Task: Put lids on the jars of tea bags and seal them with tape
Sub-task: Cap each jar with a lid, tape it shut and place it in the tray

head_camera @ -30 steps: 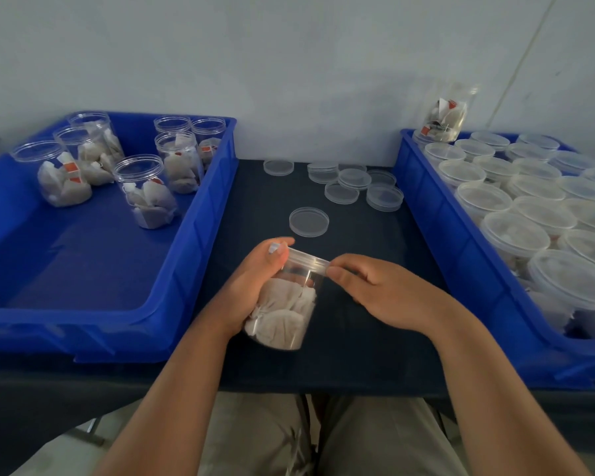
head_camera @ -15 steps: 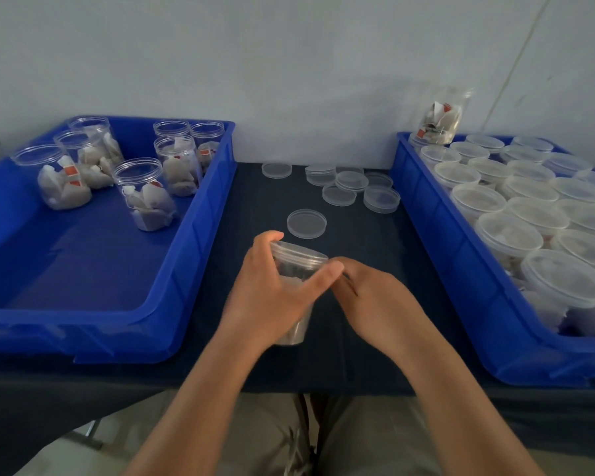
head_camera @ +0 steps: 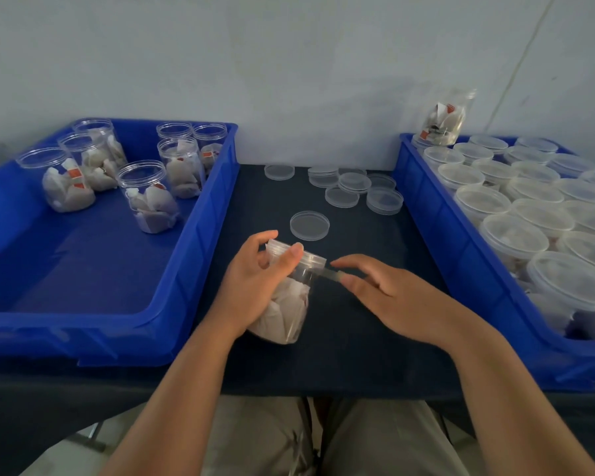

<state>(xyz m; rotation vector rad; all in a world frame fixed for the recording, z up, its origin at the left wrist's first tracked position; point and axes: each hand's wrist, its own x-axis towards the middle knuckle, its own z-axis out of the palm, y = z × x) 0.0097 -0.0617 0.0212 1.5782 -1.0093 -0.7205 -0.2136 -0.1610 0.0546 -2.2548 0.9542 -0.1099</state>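
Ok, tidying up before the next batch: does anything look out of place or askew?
One jar of tea bags sits tilted at the far corner of the right bin, above the upright lidded jars. It might topple.

Left hand (head_camera: 255, 286) curled; right hand (head_camera: 392, 298) pinching.

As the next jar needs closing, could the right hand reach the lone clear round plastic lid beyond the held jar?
Probably yes: the lid lies unobstructed on dark cloth close ahead, though the right hand pinches clear tape.

Two blue bins (head_camera: 200, 262) flank the held jar (head_camera: 287, 312): seven open jars (head_camera: 148, 197) left, roughly twenty lidded jars (head_camera: 514, 235) right; about eight loose lids (head_camera: 341, 196) beyond.
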